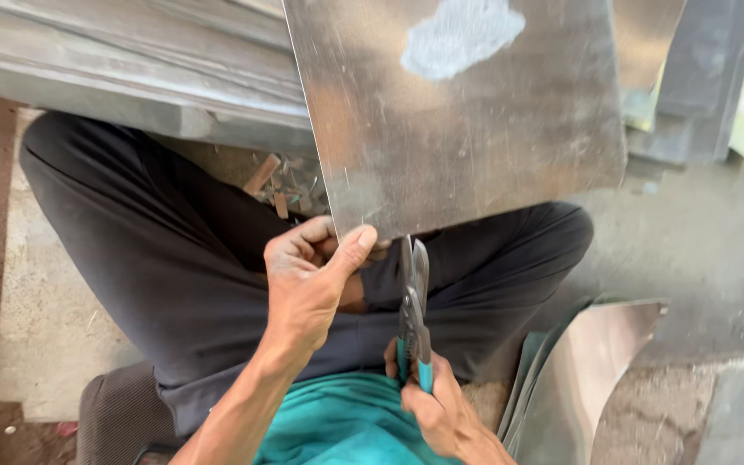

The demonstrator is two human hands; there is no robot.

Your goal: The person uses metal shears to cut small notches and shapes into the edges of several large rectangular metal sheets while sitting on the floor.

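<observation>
Snips (413, 301) with teal handles sit clenched in the right hand (441, 405), blades at the sheet's 6 o'clock edge. Left hand (307, 280) pinches the metal sheet (467, 120), 9 o'clock of them.

Curved metal offcut (596, 370), scattered scraps (282, 185)

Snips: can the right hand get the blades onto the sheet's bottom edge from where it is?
Probably yes. The right hand holds the snips by the teal handles, blade tips right at the bottom edge of the metal sheet. The left hand pinches that edge just beside them, not across their path.
</observation>
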